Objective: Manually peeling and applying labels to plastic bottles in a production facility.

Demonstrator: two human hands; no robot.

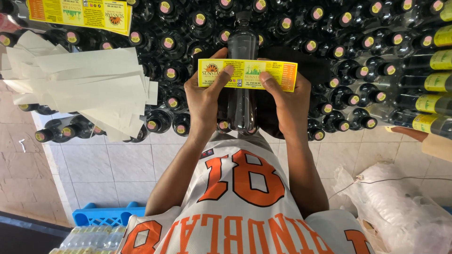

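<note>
A dark plastic bottle (242,47) lies lengthwise in front of me, its cap pointing away. Across its middle sits a yellow label strip (249,74). My left hand (207,101) grips the bottle from the left, the thumb pressing the label's left part. My right hand (287,101) holds it from the right, its thumb flat on the label near the middle. Both hands press the label against the bottle.
Many dark capped bottles (169,44) lie packed ahead. Labelled bottles (435,82) are stacked at right. A pile of white backing strips (89,87) lies left, a yellow label sheet (77,13) top left. A blue crate (106,216) and a plastic bag (400,207) sit on the tiled floor.
</note>
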